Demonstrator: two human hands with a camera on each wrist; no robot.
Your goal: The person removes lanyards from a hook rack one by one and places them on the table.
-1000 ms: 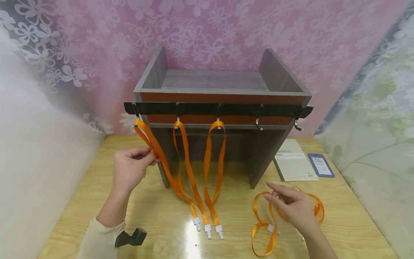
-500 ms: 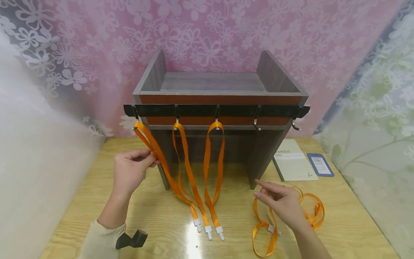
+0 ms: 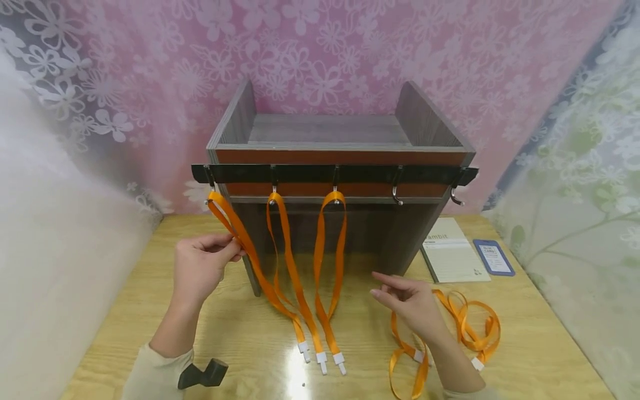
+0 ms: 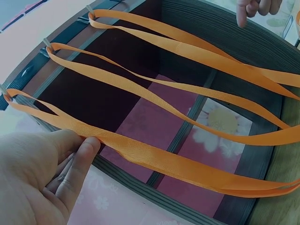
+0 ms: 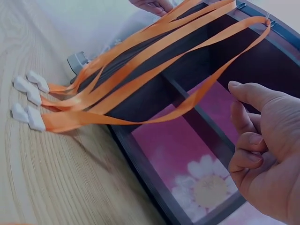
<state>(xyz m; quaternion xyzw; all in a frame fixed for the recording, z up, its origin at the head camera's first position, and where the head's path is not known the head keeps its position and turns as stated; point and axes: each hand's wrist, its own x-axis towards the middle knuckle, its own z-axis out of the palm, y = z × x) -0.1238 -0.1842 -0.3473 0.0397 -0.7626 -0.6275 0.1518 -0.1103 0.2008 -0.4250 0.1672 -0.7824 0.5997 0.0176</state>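
Three orange lanyards with white clips hang from hooks on a black rail. My left hand pinches the leftmost lanyard below its hook, thumb and fingertips on the strap in the left wrist view. Beside it hang the middle lanyard and the third lanyard. My right hand holds nothing; its thumb and index finger extend toward the third lanyard, apart from it, the other fingers loosely bent. Under and beside the right forearm lie a looped orange lanyard and another coiled lanyard.
The rail is fixed across a grey wooden shelf unit on the wooden table. A bare fourth hook and fifth hook are on the right. A notebook and blue card holder lie at the back right.
My right hand has moved left, away from above the lanyards on the table toward the hanging ones, uncovering more of the coiled lanyard. The left hand keeps its pinch in place.
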